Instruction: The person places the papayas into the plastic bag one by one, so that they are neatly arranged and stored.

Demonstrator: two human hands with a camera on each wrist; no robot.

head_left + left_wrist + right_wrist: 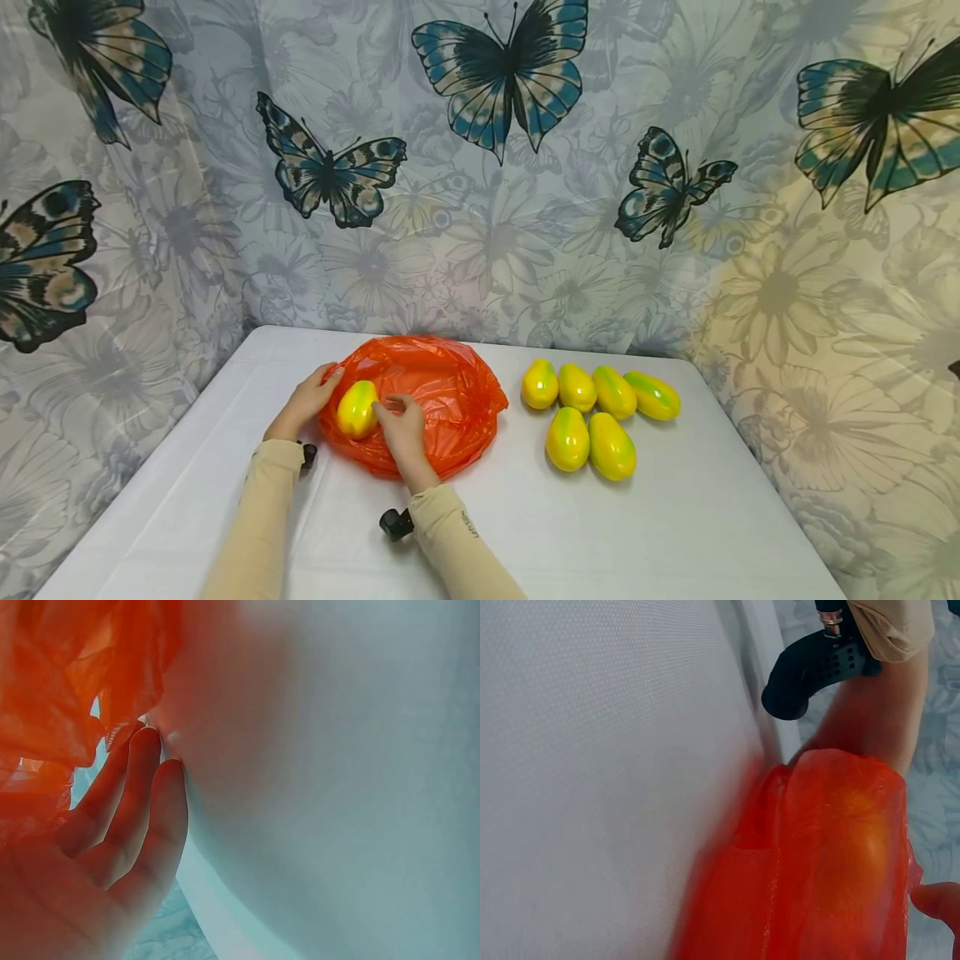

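A thin red plastic bag (457, 408) lies spread on the table with its mouth facing up. One glossy yellow papaya (355, 412) with a green streak is in its left part. My left hand (303, 404) holds the bag's left rim; in the left wrist view three fingers (142, 795) reach along the bag's outside, thumb and index hidden. My right hand (403, 425) is over the bag, its fingertips at the papaya's right side, not wrapped round it. The right wrist view shows a yellow glow through the red film (840, 862) and one digit near the rim.
Several more yellow-green papayas (576, 387) lie in two rows on the white tablecloth (712, 508), right of the bag. Black wrist cameras (396, 525) stick out below the sleeves. A cloth with butterflies and flowers (495, 233) hangs behind the table and along both sides.
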